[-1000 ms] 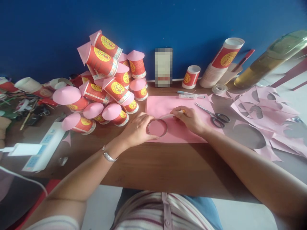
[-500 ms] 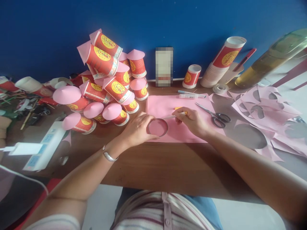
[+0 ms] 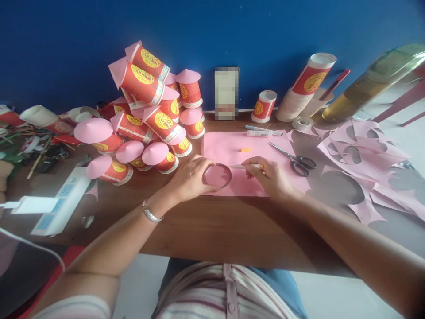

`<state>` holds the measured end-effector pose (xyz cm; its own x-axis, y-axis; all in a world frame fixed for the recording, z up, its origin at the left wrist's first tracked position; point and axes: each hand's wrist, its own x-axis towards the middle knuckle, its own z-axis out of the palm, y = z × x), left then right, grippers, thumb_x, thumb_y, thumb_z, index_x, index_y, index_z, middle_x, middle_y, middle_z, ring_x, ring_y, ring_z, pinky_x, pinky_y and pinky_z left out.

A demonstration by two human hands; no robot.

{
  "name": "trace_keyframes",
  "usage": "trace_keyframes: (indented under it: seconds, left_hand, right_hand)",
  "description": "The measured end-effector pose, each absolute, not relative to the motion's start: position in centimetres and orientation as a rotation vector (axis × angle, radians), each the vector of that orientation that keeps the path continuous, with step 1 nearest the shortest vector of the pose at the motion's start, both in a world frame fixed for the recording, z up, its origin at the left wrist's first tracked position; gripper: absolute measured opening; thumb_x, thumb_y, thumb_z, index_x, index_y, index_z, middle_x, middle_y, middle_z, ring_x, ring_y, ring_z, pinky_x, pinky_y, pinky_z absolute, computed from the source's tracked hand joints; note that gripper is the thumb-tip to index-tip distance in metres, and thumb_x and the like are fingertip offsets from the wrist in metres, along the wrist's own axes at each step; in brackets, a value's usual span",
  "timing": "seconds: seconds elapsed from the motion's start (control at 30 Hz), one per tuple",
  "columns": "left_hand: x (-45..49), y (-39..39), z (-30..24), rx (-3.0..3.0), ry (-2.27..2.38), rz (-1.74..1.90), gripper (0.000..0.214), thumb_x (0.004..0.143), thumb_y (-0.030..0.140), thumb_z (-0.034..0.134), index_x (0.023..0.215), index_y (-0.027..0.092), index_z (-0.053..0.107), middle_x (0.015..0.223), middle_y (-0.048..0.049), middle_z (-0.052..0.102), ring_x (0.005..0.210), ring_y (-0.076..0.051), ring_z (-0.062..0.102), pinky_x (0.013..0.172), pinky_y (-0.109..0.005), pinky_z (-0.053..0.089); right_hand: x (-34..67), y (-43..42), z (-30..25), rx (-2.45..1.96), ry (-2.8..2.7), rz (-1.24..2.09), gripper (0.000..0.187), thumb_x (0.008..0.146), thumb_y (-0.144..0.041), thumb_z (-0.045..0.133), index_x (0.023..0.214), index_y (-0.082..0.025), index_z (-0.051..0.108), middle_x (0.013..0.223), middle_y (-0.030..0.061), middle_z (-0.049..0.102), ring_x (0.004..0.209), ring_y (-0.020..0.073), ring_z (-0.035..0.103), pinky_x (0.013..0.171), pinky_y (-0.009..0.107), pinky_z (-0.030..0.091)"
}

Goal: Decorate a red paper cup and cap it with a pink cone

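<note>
My left hand (image 3: 190, 178) presses a round ring-shaped lid (image 3: 217, 176) flat on a pink paper sheet (image 3: 232, 150), with its fingers curled along the ring's left rim. My right hand (image 3: 270, 176) pinches a white pen (image 3: 244, 166) whose tip touches the ring's right edge. A small orange pen cap (image 3: 245, 149) lies on the pink sheet just beyond the hand. Grey scissors (image 3: 297, 160) lie shut to the right of my right hand.
A heap of red paper cups with pink cone tops (image 3: 149, 115) fills the table's left. A stack of cups (image 3: 307, 88), a tape roll (image 3: 301, 123) and pens (image 3: 264, 131) stand at the back. Cut pink paper scraps (image 3: 365, 164) cover the right. A power strip (image 3: 61, 204) lies at the left.
My right hand has slid with the pen toward me around the ring's right side, uncovering the orange cap on the sheet. My left hand stays on the ring.
</note>
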<state>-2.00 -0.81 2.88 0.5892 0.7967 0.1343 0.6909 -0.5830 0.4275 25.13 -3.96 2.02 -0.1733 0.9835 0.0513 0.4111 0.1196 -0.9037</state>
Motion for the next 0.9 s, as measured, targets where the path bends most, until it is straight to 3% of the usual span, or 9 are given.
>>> trace_keyframes:
  seconds: [0.43, 0.9]
  left_hand:
    - [-1.9, -0.9, 3.1, 2.497, 1.206, 0.446, 0.061, 0.070, 0.046, 0.091, 0.117, 0.020, 0.062, 0.115, -0.0098, 0.071, 0.111, -0.030, 0.065, 0.092, -0.043, 0.055]
    - [-2.1, -0.8, 2.8, 2.560, 1.175, 0.439, 0.059, 0.072, 0.049, 0.090, 0.116, 0.020, 0.062, 0.115, -0.0097, 0.073, 0.110, -0.032, 0.065, 0.091, -0.045, 0.054]
  right_hand:
    - [25.7, -5.0, 1.5, -1.335, -1.945, 0.739, 0.024, 0.100, -0.042, 0.054, 0.100, -0.024, 0.069, 0.091, 0.0072, 0.077, 0.080, 0.0231, 0.072, 0.077, 0.036, 0.057]
    - [25.9, -6.5, 0.8, -1.146, -2.149, 0.441, 0.028, 0.107, -0.038, 0.049, 0.107, -0.019, 0.069, 0.095, 0.0118, 0.078, 0.083, 0.0239, 0.075, 0.072, 0.035, 0.056]
